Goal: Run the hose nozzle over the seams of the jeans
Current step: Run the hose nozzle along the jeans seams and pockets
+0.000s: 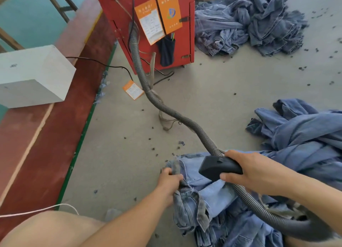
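Left hand [169, 180] pinches the bunched edge of the jeans [207, 196] lying on the floor in front of the knees; right hand [248, 172] wraps the black nozzle [218, 167], mouth down on the denim just beside the left fingers. Best approach, as I judge it: keep the fabric pulled taut, nozzle flat on the seam, slide slowly along the stitch line. Grey hose [162, 106] runs back to the red machine [148, 24]; more denim heaps [249, 22] beyond.

Orange tags [159, 19] on red cabinet [118, 9]: print too blurred to read.
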Motion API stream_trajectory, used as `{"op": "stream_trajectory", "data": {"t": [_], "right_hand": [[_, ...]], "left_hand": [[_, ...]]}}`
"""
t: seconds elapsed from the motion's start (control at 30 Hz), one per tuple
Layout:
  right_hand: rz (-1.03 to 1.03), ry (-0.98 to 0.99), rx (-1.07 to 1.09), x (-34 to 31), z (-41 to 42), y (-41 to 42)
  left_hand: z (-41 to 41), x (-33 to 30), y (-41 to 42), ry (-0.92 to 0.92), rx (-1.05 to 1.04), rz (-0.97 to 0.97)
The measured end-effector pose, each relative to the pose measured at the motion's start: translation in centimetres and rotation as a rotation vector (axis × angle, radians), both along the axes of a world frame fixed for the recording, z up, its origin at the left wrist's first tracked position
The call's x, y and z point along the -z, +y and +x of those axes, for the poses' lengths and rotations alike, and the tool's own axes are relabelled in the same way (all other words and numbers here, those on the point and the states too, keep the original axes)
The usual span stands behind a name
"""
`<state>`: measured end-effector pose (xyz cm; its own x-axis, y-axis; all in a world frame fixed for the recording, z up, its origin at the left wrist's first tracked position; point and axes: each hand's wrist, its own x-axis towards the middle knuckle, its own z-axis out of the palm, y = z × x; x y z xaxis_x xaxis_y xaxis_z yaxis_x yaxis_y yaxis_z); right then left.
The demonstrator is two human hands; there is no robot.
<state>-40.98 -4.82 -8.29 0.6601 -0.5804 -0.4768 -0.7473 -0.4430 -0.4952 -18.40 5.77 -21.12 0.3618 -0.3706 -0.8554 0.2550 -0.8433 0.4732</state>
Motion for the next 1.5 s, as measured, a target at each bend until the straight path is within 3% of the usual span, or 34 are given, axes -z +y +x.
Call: {"op": "stream_trajectory", "data": {"t": [0.1, 0.27, 0.5, 0.6, 0.7, 0.87, 1.03, 1.23, 1.4, 1.5], "right_hand": [[0.038, -0.068, 0.114, -1.2, -0.1, -0.9], [0.105, -0.123, 0.145, -3.6, -0.9, -1.3], [-0.023, 0.005, 0.091, -3.0, 0.6, 0.5], [-0.133, -0.016, 0.209, -2.3, 2.1, 0.0], [-0.082, -0.048, 0.245, -2.9, 0.9, -0.9], [0.006, -0.001, 0.053, -2.4, 0.5, 1.2], [-0.102, -0.025, 0.289, -1.0, 2.1, -2.1], [0.367, -0.134, 0.284, -0.9, 1.2, -2.9], [0.176, -0.192, 0.396, 0.4, 3.6, -4.0], [0.293, -0.142, 0.318, -0.9, 2.1, -5.1]], "left_hand": [[0.4, -2.4, -1.1, 0.295, -0.328, -0.24], [-0.6, -5.5, -1.2, 0.659, -0.38, -0.395], [-2.5, -6.8, -0.4, 0.727, -0.381, -0.475], [-2.4, -7.1, -0.3, 0.732, -0.387, -0.459], [-1.9, -7.4, -0.4, 0.758, -0.404, -0.46], [-1.9, -7.1, 0.4, 0.742, -0.337, -0.47], [-1.6, -7.1, 1.3, 0.701, -0.177, -0.529], [-1.0, -6.4, 2.5, 0.442, 0.078, -0.549], [-1.1, -6.6, 2.8, 0.24, 0.368, -0.61], [-0.6, -6.4, 2.7, 0.215, 0.379, -0.598]]}}
